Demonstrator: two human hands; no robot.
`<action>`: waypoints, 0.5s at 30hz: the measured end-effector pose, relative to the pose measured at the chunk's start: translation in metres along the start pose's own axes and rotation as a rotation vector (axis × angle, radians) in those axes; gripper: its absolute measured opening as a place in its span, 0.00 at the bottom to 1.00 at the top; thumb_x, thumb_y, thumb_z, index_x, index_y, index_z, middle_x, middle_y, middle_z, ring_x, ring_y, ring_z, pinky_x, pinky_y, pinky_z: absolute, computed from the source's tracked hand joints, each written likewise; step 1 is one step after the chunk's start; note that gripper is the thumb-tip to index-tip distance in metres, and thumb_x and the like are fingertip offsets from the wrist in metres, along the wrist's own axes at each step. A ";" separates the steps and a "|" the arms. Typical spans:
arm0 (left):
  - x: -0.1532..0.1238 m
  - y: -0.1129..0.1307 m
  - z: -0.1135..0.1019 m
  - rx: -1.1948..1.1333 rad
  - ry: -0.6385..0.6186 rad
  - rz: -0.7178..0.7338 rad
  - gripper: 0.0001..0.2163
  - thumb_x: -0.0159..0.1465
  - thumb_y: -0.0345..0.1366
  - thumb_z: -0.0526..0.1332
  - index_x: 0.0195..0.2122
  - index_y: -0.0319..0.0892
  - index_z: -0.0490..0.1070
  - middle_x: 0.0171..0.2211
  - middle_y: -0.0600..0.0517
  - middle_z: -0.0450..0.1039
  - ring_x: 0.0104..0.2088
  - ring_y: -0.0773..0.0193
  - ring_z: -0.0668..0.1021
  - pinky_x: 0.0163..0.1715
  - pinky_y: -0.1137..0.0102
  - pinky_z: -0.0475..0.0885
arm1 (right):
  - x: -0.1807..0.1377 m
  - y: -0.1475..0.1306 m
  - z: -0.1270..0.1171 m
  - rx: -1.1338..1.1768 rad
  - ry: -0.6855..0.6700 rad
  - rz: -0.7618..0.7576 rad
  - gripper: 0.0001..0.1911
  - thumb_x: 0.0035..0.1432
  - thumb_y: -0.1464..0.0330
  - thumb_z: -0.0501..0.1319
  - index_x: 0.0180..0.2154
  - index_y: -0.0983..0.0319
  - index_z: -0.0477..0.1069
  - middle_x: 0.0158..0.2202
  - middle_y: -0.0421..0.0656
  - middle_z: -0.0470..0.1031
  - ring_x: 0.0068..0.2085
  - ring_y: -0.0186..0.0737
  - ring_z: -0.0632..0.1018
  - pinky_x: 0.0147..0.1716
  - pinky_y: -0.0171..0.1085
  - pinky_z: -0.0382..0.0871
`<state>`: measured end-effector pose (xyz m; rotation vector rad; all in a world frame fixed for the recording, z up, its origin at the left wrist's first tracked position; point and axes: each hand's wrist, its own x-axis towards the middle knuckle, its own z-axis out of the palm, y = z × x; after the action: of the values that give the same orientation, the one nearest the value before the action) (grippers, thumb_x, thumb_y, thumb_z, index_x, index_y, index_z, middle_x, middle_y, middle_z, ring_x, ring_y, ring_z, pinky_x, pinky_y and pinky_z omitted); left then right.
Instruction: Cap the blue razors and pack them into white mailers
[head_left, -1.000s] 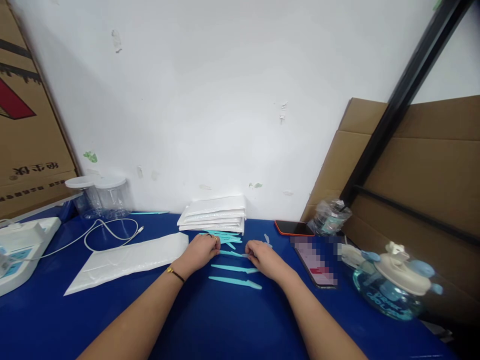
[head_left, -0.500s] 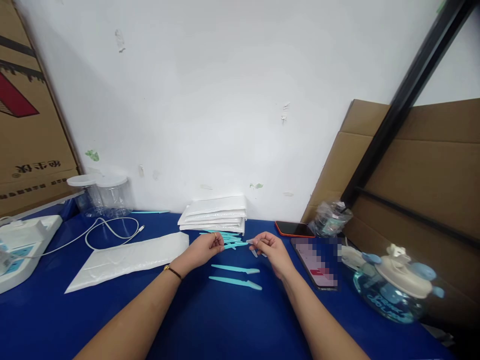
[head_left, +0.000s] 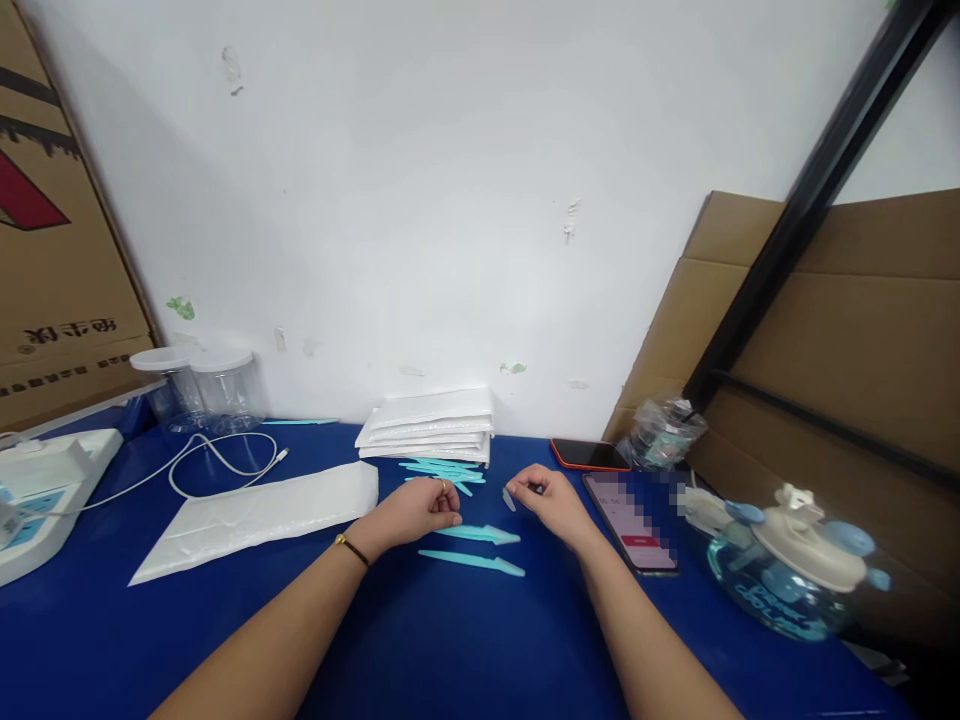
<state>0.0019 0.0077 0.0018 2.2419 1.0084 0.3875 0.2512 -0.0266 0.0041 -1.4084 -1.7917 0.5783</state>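
My left hand (head_left: 414, 512), with a ring and a thin bracelet, is curled on the left end of a teal plastic stick (head_left: 484, 534) that lies low on the blue table (head_left: 420, 640). A second teal stick (head_left: 472, 563) lies just in front of it. My right hand (head_left: 550, 502) pinches a small clear cap (head_left: 510, 499) between thumb and forefinger, a little above the table and right of the sticks. Behind my hands is a loose pile of several more teal sticks (head_left: 444, 468).
A stack of white padded envelopes (head_left: 431, 428) sits by the wall; one flat envelope (head_left: 255, 515) lies to the left. Two phones (head_left: 589, 456) (head_left: 634, 520), a blue water jug (head_left: 787, 575), clear jars (head_left: 202, 385), a white cable (head_left: 217, 460) and cardboard (head_left: 847, 330) surround the area.
My left hand has brought the teal stick down from the air to the table beside the other sticks. My right hand has pulled away to the right with the small clear cap.
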 end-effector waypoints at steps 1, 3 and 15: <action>0.001 -0.002 0.000 0.079 0.059 0.005 0.10 0.58 0.43 0.57 0.35 0.42 0.69 0.30 0.53 0.71 0.31 0.65 0.72 0.31 0.72 0.66 | 0.000 0.003 0.000 -0.090 0.050 0.012 0.12 0.54 0.61 0.58 0.28 0.61 0.74 0.31 0.42 0.72 0.29 0.36 0.70 0.30 0.35 0.62; 0.002 -0.006 -0.002 0.264 0.214 0.007 0.09 0.58 0.40 0.58 0.37 0.43 0.69 0.36 0.51 0.71 0.38 0.61 0.72 0.38 0.69 0.65 | 0.001 0.008 0.002 -0.268 0.101 0.036 0.11 0.53 0.61 0.58 0.26 0.60 0.73 0.30 0.42 0.69 0.29 0.36 0.70 0.29 0.35 0.61; 0.007 -0.019 -0.010 0.446 0.340 -0.145 0.06 0.59 0.37 0.57 0.34 0.43 0.71 0.37 0.49 0.71 0.43 0.58 0.72 0.38 0.68 0.63 | 0.004 0.021 0.020 -0.397 -0.053 0.048 0.01 0.50 0.70 0.62 0.28 0.61 0.72 0.33 0.43 0.69 0.41 0.42 0.72 0.39 0.37 0.63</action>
<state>-0.0088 0.0271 -0.0037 2.5218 1.5527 0.5339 0.2471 -0.0144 -0.0223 -1.7162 -1.9949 0.2937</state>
